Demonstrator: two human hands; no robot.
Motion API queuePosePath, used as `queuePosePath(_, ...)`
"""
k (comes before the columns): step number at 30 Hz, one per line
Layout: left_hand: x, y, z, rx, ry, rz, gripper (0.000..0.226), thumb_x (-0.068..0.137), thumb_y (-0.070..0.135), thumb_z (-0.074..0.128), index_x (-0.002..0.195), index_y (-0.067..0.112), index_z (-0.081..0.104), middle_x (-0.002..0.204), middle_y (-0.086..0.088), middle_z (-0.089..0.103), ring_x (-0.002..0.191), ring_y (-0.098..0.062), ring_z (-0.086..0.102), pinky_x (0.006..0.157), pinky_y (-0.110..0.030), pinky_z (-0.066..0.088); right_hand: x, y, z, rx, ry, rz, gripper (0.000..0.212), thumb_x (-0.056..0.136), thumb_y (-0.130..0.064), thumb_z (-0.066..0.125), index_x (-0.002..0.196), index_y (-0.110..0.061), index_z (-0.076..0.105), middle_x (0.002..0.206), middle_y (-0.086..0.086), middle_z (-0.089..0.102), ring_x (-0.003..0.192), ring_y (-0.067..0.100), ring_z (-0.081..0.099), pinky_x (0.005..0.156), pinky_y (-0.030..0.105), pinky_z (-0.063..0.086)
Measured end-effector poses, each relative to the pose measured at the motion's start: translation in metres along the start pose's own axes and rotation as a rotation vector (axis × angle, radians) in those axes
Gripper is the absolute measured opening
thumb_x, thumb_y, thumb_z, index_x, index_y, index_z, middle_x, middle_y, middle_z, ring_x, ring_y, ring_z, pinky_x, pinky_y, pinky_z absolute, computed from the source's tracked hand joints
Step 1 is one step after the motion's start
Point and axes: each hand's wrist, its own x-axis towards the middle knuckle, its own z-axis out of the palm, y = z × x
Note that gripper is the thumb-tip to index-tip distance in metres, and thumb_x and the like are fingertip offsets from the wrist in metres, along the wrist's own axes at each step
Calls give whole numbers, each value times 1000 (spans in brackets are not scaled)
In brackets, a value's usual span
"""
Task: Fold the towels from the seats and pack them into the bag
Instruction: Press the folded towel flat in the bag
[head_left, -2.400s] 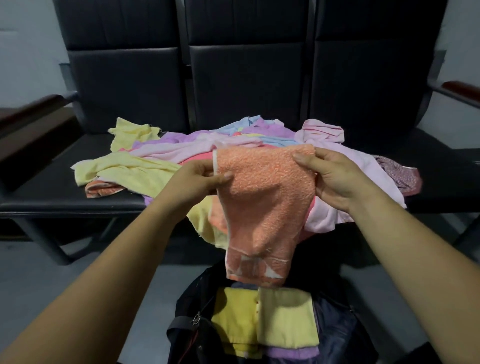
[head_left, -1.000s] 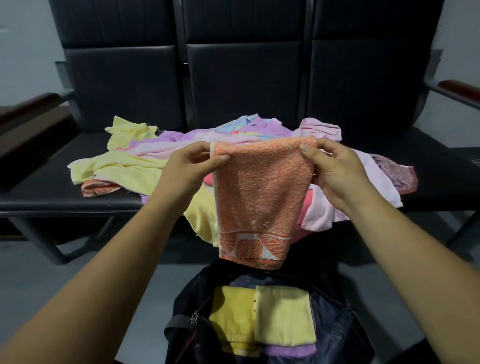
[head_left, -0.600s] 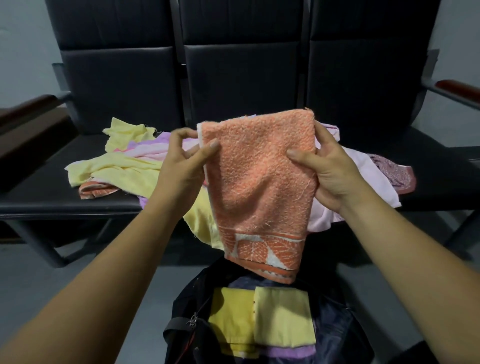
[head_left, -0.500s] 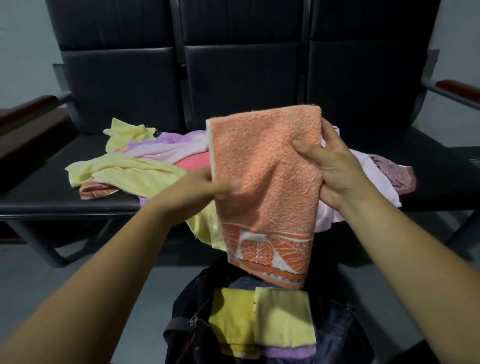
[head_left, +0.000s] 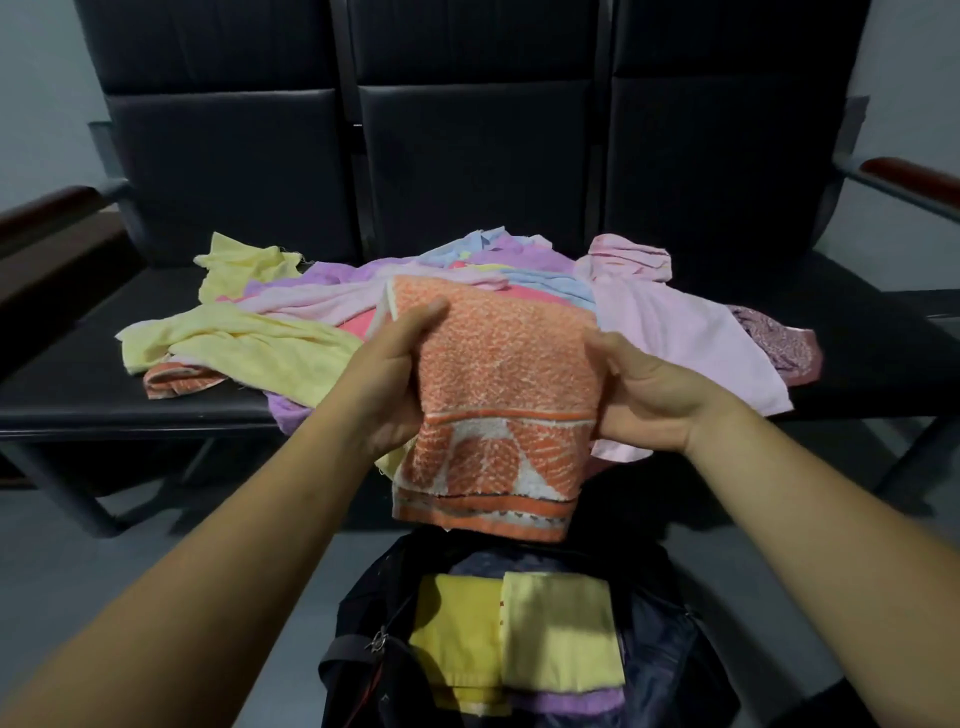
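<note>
An orange terry towel (head_left: 498, 384) with a white leaf-pattern border is held folded between both hands, above the open bag. My left hand (head_left: 387, 382) grips its left edge, thumb on top. My right hand (head_left: 644, 395) grips its right edge. Behind it, a loose pile of towels (head_left: 322, 312) in yellow, pink, purple and blue lies on the black seats (head_left: 72, 384). Below, the dark open bag (head_left: 670, 649) holds folded yellow towels (head_left: 519, 634) over a purple one.
The black three-seat bench has high backrests (head_left: 467, 156) and wooden armrests at the left (head_left: 47, 208) and right (head_left: 909, 176). Its metal legs stand on a grey floor (head_left: 104, 582). The bag sits on the floor in front of the middle seat.
The orange towel was held up and hanging long; my left hand let go, took it lower, and it is now folded shorter and lowered, gripped at both sides.
</note>
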Motion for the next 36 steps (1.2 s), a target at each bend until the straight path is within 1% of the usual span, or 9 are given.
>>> queuePosePath(3,0,3,-5,63,7,33,32,93,32,63,120,17,57,105,-11,68,89,-24,70,73,-41,59,5,1,4,21,31,-60,47,87,-19,71,131,-4,64,129,17,66,116,29,66,96,44,56)
queuePosePath(8,4,7,-23,354,-183,95,40,86,14,65,125,6,59,113,-11,73,103,-26,71,83,-36,60,8,-8,5,78,169,-193,34,94,-14,65,125,-3,64,119,18,72,105,30,72,87,44,60)
queuePosePath(12,7,3,-27,565,-66,133,38,79,22,72,108,-2,69,103,-12,77,99,-27,73,87,-37,59,10,-6,7,34,277,-259,20,93,-12,66,111,-2,68,100,15,76,92,26,74,79,38,63)
queuePosePath(16,7,4,-25,603,81,228,37,77,33,76,99,4,75,96,-10,78,93,-27,75,88,-41,60,5,-8,7,77,160,-241,42,88,-12,67,127,1,63,119,18,71,105,28,71,86,40,60)
queuePosePath(19,5,11,-28,594,53,252,33,78,27,76,102,6,75,101,-10,78,97,-27,74,90,-40,59,4,-11,5,10,115,-262,42,87,3,62,129,4,60,119,19,70,104,28,71,83,35,60)
queuePosePath(23,4,13,-31,814,8,281,22,82,15,77,103,9,76,96,-5,79,93,-20,75,89,-33,59,5,-10,-2,-117,297,-377,26,91,9,61,116,4,65,96,11,76,90,22,74,76,29,61)
queuePosePath(27,4,11,-32,793,124,400,17,82,29,78,96,19,79,92,5,78,88,-5,72,77,-15,52,7,-10,-5,-208,366,-506,20,87,4,68,107,0,71,95,7,77,91,18,73,80,25,57)
queuePosePath(30,8,11,-33,765,215,531,29,80,38,79,99,16,79,118,0,67,111,-7,62,88,-18,46,6,-11,1,-210,380,-585,18,88,3,68,105,-5,71,93,2,76,92,13,72,80,22,55)
queuePosePath(36,-4,4,-17,594,40,619,21,100,20,58,119,13,65,103,3,75,99,-11,71,81,-20,54,5,-7,13,-150,376,-617,16,96,-7,64,111,-14,67,99,3,74,93,17,71,81,33,56)
